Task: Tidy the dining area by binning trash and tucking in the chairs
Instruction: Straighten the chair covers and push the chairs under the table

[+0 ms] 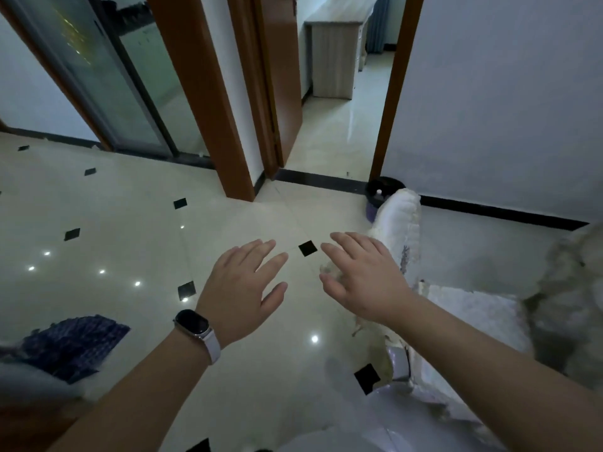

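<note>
Both my hands are stretched out over the tiled floor, palms down, fingers straight. My left hand (243,285) wears a watch on the wrist and holds nothing. My right hand (360,275) hovers beside a white padded chair (399,223) with a torn, peeling cover. A small pale scrap (327,268) shows just under its fingers; whether the hand touches it I cannot tell. A dark round bin (380,194) with a purple base stands against the wall behind the chair, partly hidden by it.
A white worn seat (473,308) fills the lower right. Blue patterned fabric (78,340) lies at the lower left. Ahead are a brown door frame (208,102), an open doorway to a room with a wooden cabinet (332,57), and a glass sliding door (107,70).
</note>
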The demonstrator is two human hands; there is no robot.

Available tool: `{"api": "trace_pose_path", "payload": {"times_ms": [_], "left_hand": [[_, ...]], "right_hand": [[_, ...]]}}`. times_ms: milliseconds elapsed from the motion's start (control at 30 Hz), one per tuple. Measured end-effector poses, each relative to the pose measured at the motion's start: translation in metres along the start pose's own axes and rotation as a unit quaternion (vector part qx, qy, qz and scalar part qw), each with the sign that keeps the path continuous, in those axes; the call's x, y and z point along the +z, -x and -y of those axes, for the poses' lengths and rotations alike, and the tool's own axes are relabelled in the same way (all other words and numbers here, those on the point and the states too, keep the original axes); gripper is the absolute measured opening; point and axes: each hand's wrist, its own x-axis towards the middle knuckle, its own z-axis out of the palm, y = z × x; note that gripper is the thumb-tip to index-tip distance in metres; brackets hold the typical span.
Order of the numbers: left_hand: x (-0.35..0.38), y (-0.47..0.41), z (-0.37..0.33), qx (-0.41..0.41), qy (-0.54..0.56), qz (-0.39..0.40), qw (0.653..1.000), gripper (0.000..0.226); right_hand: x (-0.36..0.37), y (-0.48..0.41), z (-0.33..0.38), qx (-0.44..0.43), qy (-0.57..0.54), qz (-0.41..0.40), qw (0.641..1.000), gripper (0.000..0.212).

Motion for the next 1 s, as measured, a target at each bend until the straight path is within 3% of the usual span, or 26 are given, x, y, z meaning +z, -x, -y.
{"api": "trace_pose_path", "payload": {"times_ms": [267, 633, 1000], "left_hand": [[0.055, -0.100, 0.061, 0.128, 0.052, 0.030, 0.990, 0.047], [0.104, -0.239, 0.144, 0.341, 0.134, 0.024, 0.930, 0.047], [0.126, -0.294, 0.128, 0.456, 0.198, 0.016, 0.868, 0.046]], "right_hand": [[0.020, -0.041, -0.033, 0.122, 0.051, 0.001, 0.991, 0.051], [0.022, -0.115, 0.000, 0.336, 0.145, 0.004, 0.931, 0.051], [0.021, -0.115, 0.001, 0.460, 0.194, -0.026, 0.866, 0.048]]}}
